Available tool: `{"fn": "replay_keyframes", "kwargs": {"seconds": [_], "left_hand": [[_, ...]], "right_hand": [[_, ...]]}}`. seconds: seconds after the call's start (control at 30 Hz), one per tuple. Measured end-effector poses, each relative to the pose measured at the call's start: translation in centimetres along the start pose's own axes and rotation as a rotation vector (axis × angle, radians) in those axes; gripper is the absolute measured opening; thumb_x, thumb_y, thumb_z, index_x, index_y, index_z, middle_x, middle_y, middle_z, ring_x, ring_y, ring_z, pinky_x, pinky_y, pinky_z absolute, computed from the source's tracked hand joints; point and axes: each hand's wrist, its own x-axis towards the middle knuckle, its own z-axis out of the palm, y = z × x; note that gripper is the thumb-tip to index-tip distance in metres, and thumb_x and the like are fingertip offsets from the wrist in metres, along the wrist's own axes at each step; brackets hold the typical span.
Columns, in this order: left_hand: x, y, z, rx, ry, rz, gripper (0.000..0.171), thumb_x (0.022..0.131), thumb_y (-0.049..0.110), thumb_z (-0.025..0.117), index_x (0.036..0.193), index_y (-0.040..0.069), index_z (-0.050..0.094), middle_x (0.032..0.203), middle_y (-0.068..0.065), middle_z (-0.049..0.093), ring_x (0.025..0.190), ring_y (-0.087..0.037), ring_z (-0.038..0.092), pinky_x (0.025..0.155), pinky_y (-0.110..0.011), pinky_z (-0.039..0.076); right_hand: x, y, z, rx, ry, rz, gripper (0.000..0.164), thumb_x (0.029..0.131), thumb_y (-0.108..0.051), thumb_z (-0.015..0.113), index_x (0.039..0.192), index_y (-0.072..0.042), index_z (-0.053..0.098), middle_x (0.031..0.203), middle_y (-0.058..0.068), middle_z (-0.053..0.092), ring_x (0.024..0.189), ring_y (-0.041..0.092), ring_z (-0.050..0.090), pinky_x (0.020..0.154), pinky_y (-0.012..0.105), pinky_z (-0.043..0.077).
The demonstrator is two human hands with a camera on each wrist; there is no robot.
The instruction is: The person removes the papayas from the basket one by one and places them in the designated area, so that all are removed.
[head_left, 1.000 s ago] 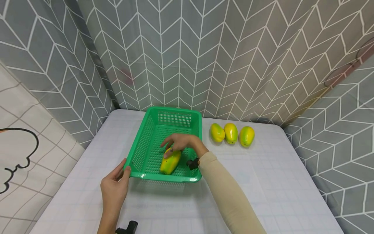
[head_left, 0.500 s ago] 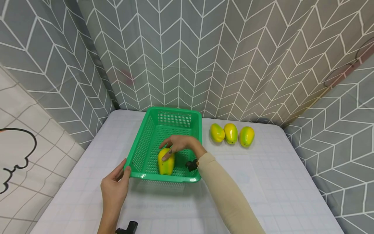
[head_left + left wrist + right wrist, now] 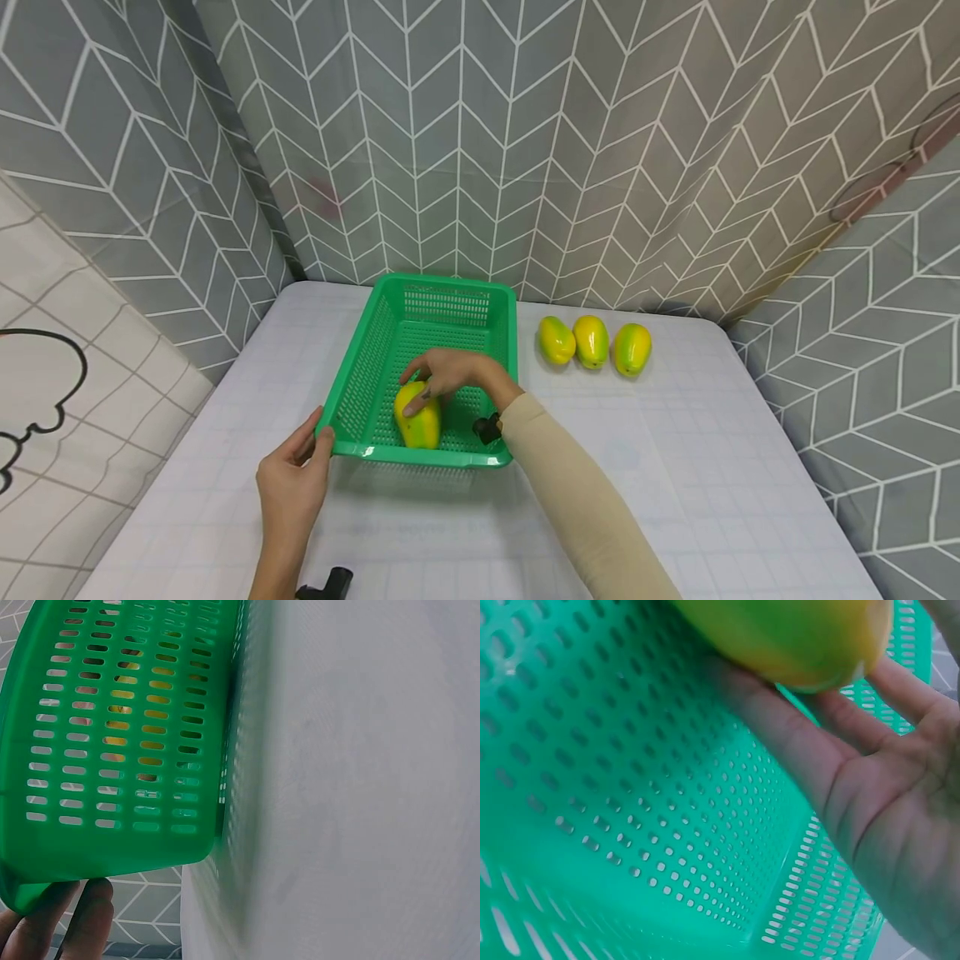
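Inside the green plastic basket (image 3: 442, 457), a yellow-green papaya (image 3: 422, 429) lies near the front wall. My right hand (image 3: 448, 372) reaches over it and grips it, thumb on the near side. The right wrist view shows the fingers curled round one end of the papaya (image 3: 802, 645). At the basket's front left corner, my left hand (image 3: 294, 483) pinches the rim. From the left wrist, the slotted basket wall (image 3: 105, 847) fills much of the view, the fingertips (image 3: 90, 922) at its rim and yellow showing through the slots.
To the basket's right, three more papayas (image 3: 592, 342) lie in a row at the back of the white-covered table (image 3: 675, 467). Grey curtains (image 3: 480, 150) with a white pattern stand behind and beside the table.
The papaya in the basket has shifted left and turned, its near end now pointing slightly right. My right hand has moved a little left with it; my left hand stays on the rim.
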Motion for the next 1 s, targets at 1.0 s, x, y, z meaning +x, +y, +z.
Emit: {"fn": "replay_keyframes", "kwargs": {"seconds": [1.0], "left_hand": [[-0.2,0.0,0.0,0.023,0.018,0.011,0.039,0.104,0.014,0.066,0.14,-0.003,0.065,0.13,-0.028,0.07,0.082,0.03,0.054,0.063,0.0,0.051]], "right_hand": [[0.5,-1.2,1.5,-0.036,0.01,-0.08,0.06,0.092,-0.04,0.083,0.146,-0.018,0.065,0.137,0.006,0.071,0.102,0.009,0.064,0.073,0.028,0.065]]}}
